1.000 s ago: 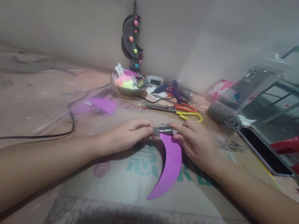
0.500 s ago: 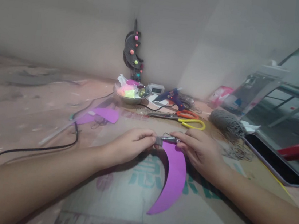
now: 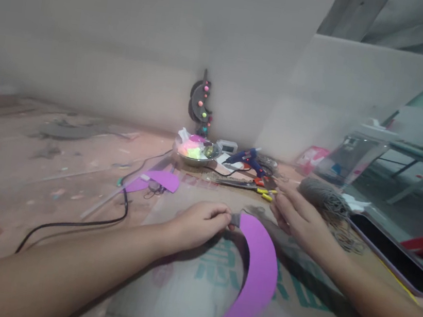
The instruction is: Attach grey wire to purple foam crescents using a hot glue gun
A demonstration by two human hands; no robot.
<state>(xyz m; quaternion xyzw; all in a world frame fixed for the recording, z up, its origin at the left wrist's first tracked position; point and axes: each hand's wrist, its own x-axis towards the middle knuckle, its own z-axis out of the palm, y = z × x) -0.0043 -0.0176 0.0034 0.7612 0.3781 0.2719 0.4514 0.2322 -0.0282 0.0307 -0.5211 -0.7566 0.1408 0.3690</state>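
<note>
Two hands, ours: the left hand [image 3: 202, 225] pinches one purple crescent [image 3: 259, 269] by its grey end, toward the worktop's near edge; the right hand [image 3: 305, 217] stretches near one pair of scissors [image 3: 233, 183] (whether it grips anything, we cannot tell). We count one phone [image 3: 394, 253] at the right edge, one grey yarn bundle [image 3: 321, 196], one bowl [image 3: 194, 162] by the back edge. Surface: printed cardboard [image 3: 177, 299] on a littered, pinkish worktop [image 3: 66, 196]. Room: pale wall [image 3: 114, 36].

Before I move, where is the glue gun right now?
In the head view, the glue gun lies just right of centre, near the back wall, right of the bowl and beyond the scissors and right hand.
</note>
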